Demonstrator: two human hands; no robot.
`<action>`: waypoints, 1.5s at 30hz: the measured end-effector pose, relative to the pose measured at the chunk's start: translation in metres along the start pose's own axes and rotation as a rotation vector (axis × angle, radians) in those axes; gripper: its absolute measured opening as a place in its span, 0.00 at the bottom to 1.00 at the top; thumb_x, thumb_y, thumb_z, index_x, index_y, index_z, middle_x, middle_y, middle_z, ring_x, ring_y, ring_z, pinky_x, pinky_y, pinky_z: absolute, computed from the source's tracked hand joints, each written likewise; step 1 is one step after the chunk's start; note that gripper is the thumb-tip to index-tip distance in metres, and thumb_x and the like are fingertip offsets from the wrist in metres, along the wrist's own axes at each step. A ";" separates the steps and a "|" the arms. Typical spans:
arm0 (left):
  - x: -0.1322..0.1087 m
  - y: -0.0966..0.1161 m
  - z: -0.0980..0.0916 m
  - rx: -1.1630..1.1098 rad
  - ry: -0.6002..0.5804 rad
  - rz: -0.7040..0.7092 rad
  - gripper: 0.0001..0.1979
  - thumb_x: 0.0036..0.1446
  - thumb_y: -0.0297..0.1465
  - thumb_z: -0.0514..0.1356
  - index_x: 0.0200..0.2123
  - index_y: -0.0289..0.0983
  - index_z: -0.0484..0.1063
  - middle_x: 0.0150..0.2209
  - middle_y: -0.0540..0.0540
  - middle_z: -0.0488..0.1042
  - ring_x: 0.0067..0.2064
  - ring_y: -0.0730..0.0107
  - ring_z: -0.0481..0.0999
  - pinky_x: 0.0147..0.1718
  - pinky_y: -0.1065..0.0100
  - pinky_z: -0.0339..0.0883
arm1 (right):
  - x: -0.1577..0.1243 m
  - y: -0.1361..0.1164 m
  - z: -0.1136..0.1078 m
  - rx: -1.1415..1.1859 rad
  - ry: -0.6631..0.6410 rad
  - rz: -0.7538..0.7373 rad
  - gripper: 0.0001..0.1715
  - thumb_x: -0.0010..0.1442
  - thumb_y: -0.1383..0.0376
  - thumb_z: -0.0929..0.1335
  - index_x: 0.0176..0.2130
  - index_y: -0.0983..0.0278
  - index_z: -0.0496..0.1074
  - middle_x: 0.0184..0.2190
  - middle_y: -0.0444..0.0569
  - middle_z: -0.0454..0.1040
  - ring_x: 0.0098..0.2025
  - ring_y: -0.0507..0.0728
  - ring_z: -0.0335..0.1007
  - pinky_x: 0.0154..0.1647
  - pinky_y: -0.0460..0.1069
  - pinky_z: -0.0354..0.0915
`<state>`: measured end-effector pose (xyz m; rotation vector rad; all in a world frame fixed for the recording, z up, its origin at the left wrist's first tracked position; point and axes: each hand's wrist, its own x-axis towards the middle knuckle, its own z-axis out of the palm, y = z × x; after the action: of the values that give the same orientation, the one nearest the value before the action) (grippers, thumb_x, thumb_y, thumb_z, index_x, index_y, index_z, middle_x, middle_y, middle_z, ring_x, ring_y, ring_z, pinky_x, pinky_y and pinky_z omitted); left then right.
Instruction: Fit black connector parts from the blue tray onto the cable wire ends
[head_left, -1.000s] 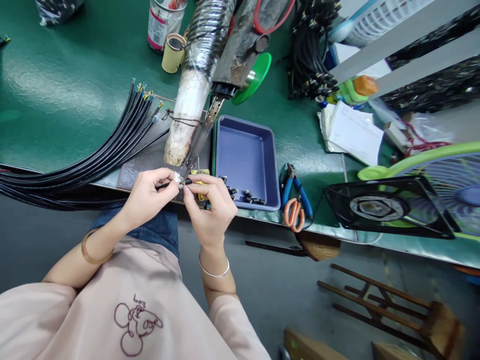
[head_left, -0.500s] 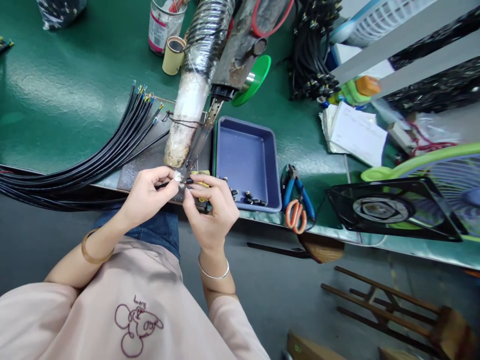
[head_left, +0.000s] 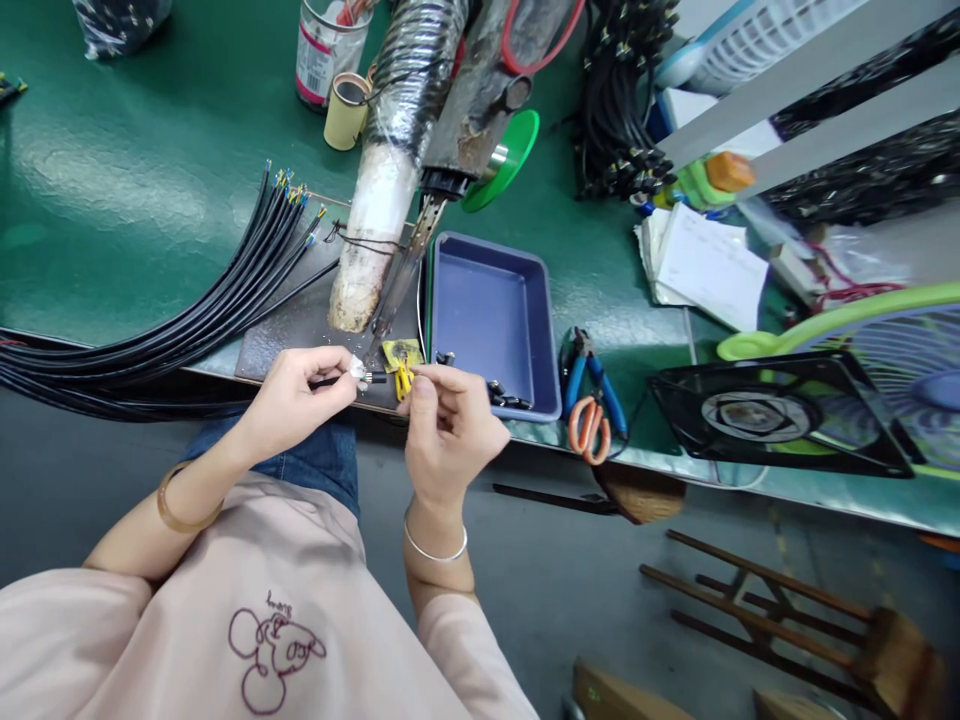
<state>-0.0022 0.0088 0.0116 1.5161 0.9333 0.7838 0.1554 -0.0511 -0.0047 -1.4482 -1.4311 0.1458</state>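
My left hand (head_left: 304, 395) pinches a black cable (head_left: 325, 382) between thumb and fingers. A white scrap, perhaps a finger wrap, shows at its fingertips. Out of that grip, to the right, sticks a small metal and black connector end (head_left: 376, 379). My right hand (head_left: 454, 420) is closed in a pinch, its fingertips right beside a yellow clip-like piece (head_left: 404, 382); whatever is between them is hidden. Above both hands, a soldering iron (head_left: 397, 275) slants down with its tip near the board (head_left: 300, 340). A blue-grey tray (head_left: 491, 300) holds several small black connectors (head_left: 510, 400).
A bundle of black cables (head_left: 187, 345) with stripped coloured ends lies to the left. A wrapped duct (head_left: 367, 230) hangs over the board. Right of the tray are blue-handled pliers (head_left: 596, 385), orange-handled cutters (head_left: 589, 430), papers (head_left: 709, 265) and a black fan (head_left: 780, 415).
My right hand has drawn away to the right from the connector end, which is now exposed. My left hand stays almost in place with the cable.
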 end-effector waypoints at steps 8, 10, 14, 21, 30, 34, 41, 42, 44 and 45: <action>-0.011 -0.001 -0.006 -0.048 0.046 -0.002 0.06 0.52 0.30 0.64 0.31 0.33 0.77 0.25 0.49 0.74 0.26 0.76 0.68 0.25 0.75 0.63 | 0.005 -0.004 -0.003 0.216 -0.295 0.244 0.06 0.64 0.63 0.70 0.36 0.62 0.77 0.22 0.39 0.73 0.17 0.46 0.60 0.21 0.44 0.62; -0.013 0.000 -0.010 -0.113 0.019 0.017 0.05 0.53 0.30 0.64 0.29 0.33 0.76 0.24 0.49 0.74 0.26 0.76 0.70 0.27 0.75 0.66 | 0.002 -0.001 -0.002 0.300 -0.302 0.250 0.07 0.64 0.61 0.69 0.37 0.61 0.77 0.26 0.42 0.78 0.20 0.48 0.67 0.22 0.44 0.66; -0.014 0.002 -0.014 -0.238 -0.075 -0.004 0.11 0.58 0.28 0.60 0.23 0.34 0.71 0.19 0.53 0.68 0.21 0.80 0.65 0.24 0.76 0.64 | -0.004 0.004 -0.002 0.226 -0.279 0.075 0.06 0.65 0.62 0.70 0.40 0.59 0.79 0.29 0.44 0.81 0.25 0.51 0.75 0.25 0.45 0.69; -0.015 -0.002 -0.011 -0.235 -0.041 0.005 0.08 0.57 0.31 0.64 0.29 0.34 0.73 0.22 0.51 0.71 0.23 0.77 0.69 0.25 0.75 0.65 | -0.007 -0.004 -0.012 -0.014 -0.119 -0.115 0.13 0.66 0.61 0.69 0.50 0.56 0.79 0.21 0.39 0.75 0.18 0.49 0.64 0.20 0.46 0.64; -0.016 -0.007 -0.011 -0.182 -0.047 0.018 0.07 0.56 0.30 0.64 0.27 0.33 0.75 0.22 0.50 0.72 0.25 0.76 0.69 0.27 0.74 0.66 | -0.007 -0.012 -0.007 0.070 -0.198 -0.011 0.09 0.66 0.65 0.69 0.43 0.59 0.81 0.31 0.44 0.83 0.19 0.48 0.68 0.21 0.45 0.66; -0.017 -0.008 -0.011 -0.184 -0.070 0.019 0.05 0.54 0.29 0.65 0.29 0.33 0.79 0.26 0.48 0.78 0.27 0.75 0.72 0.28 0.74 0.68 | -0.004 -0.013 -0.009 0.057 -0.231 -0.002 0.08 0.65 0.65 0.69 0.40 0.61 0.81 0.27 0.42 0.80 0.19 0.46 0.63 0.22 0.43 0.64; -0.017 -0.009 -0.010 -0.141 -0.057 0.051 0.06 0.55 0.30 0.65 0.29 0.33 0.79 0.27 0.47 0.79 0.29 0.73 0.74 0.31 0.73 0.69 | -0.003 -0.011 -0.011 0.064 -0.290 0.056 0.10 0.66 0.62 0.69 0.40 0.62 0.81 0.19 0.39 0.71 0.17 0.46 0.57 0.19 0.43 0.56; -0.017 -0.009 -0.009 -0.131 -0.041 0.052 0.06 0.55 0.30 0.65 0.29 0.33 0.78 0.27 0.47 0.78 0.29 0.73 0.74 0.31 0.73 0.69 | -0.004 -0.011 -0.012 0.048 -0.268 0.051 0.11 0.66 0.62 0.68 0.41 0.62 0.81 0.20 0.39 0.71 0.17 0.46 0.57 0.18 0.44 0.56; -0.017 -0.009 -0.008 -0.111 -0.016 0.050 0.06 0.55 0.30 0.64 0.28 0.32 0.77 0.26 0.47 0.77 0.29 0.73 0.72 0.31 0.73 0.68 | -0.006 -0.012 -0.012 0.005 -0.207 0.021 0.12 0.67 0.62 0.68 0.42 0.61 0.82 0.19 0.39 0.71 0.16 0.47 0.58 0.18 0.44 0.57; -0.017 -0.009 -0.008 -0.107 -0.007 0.047 0.07 0.55 0.30 0.64 0.28 0.32 0.77 0.26 0.47 0.76 0.29 0.73 0.72 0.30 0.73 0.67 | -0.006 -0.012 -0.012 -0.012 -0.183 -0.007 0.11 0.66 0.62 0.68 0.43 0.60 0.82 0.19 0.39 0.72 0.16 0.47 0.58 0.19 0.44 0.58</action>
<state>-0.0180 -0.0019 0.0044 1.4514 0.8400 0.8486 0.1541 -0.0660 0.0055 -1.4695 -1.5865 0.2724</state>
